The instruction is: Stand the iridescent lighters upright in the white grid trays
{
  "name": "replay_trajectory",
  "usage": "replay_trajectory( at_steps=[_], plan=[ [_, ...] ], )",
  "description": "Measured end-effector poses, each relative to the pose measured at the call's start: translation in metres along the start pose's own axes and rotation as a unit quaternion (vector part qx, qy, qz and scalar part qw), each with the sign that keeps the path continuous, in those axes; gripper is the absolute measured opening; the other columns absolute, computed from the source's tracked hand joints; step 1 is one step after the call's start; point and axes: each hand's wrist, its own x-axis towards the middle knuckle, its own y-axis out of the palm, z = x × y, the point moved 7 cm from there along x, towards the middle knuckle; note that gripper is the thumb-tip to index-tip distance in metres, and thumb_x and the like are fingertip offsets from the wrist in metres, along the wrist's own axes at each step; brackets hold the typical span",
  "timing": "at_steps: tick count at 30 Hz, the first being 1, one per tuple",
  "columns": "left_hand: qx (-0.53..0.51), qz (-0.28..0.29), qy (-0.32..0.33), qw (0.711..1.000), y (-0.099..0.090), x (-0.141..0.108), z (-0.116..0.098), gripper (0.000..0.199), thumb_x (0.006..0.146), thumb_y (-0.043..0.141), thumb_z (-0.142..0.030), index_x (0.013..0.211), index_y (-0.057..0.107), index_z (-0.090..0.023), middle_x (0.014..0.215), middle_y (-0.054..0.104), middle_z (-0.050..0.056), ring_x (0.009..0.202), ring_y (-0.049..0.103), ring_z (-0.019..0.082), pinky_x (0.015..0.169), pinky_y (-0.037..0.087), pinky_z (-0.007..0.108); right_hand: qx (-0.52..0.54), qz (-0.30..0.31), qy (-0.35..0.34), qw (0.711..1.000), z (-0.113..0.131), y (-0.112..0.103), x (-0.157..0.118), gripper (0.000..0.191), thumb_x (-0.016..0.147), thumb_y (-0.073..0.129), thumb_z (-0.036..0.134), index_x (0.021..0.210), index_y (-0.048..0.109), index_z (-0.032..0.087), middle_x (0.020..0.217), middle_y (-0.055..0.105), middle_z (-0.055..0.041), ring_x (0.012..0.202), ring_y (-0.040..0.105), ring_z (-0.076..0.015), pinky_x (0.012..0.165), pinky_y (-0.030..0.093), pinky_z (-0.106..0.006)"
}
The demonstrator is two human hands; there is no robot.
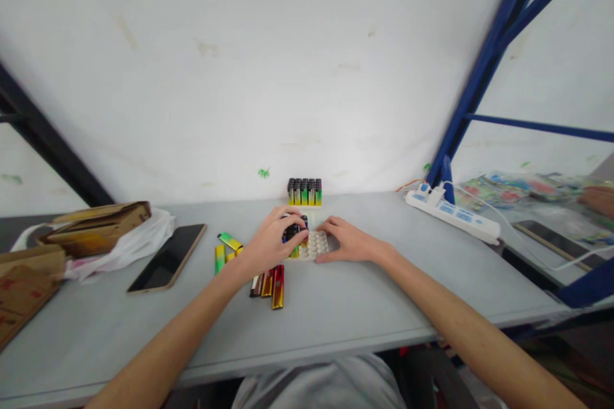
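Note:
A white tray with round holes (317, 244) lies on the grey table, its left part filled with upright lighters. My left hand (273, 238) is curled over those dark-topped lighters (293, 230), its fingers closed on one of them. At the tray's right edge, my right hand (344, 240) holds the rim between thumb and fingers. Loose red and gold lighters (277, 287) lie in front of my left hand, and green and yellow ones (220, 258) lie left of it. Behind the tray stands a full block of lighters (304, 192) against the wall.
A phone (167, 258), a white plastic bag (129, 249) and cardboard boxes (103, 227) lie on the left. On the right are a white power strip (451, 212) with a cable and a blue metal frame (484, 70). Another person's hand (597, 199) shows at far right.

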Motion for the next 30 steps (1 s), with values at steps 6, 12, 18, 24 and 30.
replay_trajectory(
  at_steps=[6,12,18,24,30],
  plan=[
    [0.015,-0.008,-0.007,1.0,0.003,0.0,0.002,0.017,0.095,0.055,-0.031,0.103,0.068,-0.022,0.119,0.063,0.01,0.117,0.059,0.026,0.107,0.045,0.047,-0.001,0.0,0.0,1.0,0.001,0.0,0.0,0.07,0.075,0.08,0.062,0.126,0.061,0.017,0.113,0.058,-0.0116,0.104,0.058,-0.0275,0.095,0.051,-0.044],
    [-0.011,-0.052,-0.01,0.999,-0.017,0.002,-0.002,0.026,0.098,0.051,-0.036,0.116,0.064,-0.022,0.119,0.065,0.009,0.117,0.059,0.024,0.106,0.045,0.041,-0.001,0.005,0.0,1.0,0.002,-0.001,0.0,0.072,0.076,0.079,0.061,0.128,0.06,0.014,0.115,0.058,-0.0134,0.106,0.058,-0.028,0.096,0.05,-0.043],
    [0.072,-0.039,-0.115,0.99,-0.052,-0.003,0.068,0.025,0.088,0.055,-0.04,0.087,0.07,-0.021,0.091,0.075,0.009,0.088,0.067,0.027,0.089,0.05,0.039,0.0,0.008,0.005,1.0,0.002,-0.003,0.0,0.07,0.076,0.079,0.062,0.126,0.061,0.015,0.114,0.06,-0.0134,0.106,0.058,-0.0289,0.097,0.05,-0.045],
    [0.049,0.05,-0.182,0.981,-0.041,-0.021,0.129,0.028,0.076,0.068,-0.05,0.067,0.072,-0.023,0.071,0.073,0.008,0.071,0.065,0.027,0.071,0.048,0.034,-0.011,0.012,0.016,1.0,-0.002,-0.003,0.001,0.071,0.076,0.077,0.065,0.122,0.062,0.014,0.113,0.061,-0.0139,0.105,0.058,-0.0293,0.096,0.05,-0.046],
    [0.084,0.064,-0.202,0.974,-0.02,-0.02,0.121,0.029,0.076,0.066,-0.051,0.077,0.073,-0.023,0.074,0.072,0.008,0.069,0.063,0.025,0.068,0.045,0.032,-0.01,0.016,0.009,1.0,-0.003,-0.002,0.0,0.07,0.078,0.075,0.066,0.124,0.061,0.015,0.115,0.06,-0.0136,0.108,0.058,-0.0287,0.099,0.049,-0.045]
  ],
)
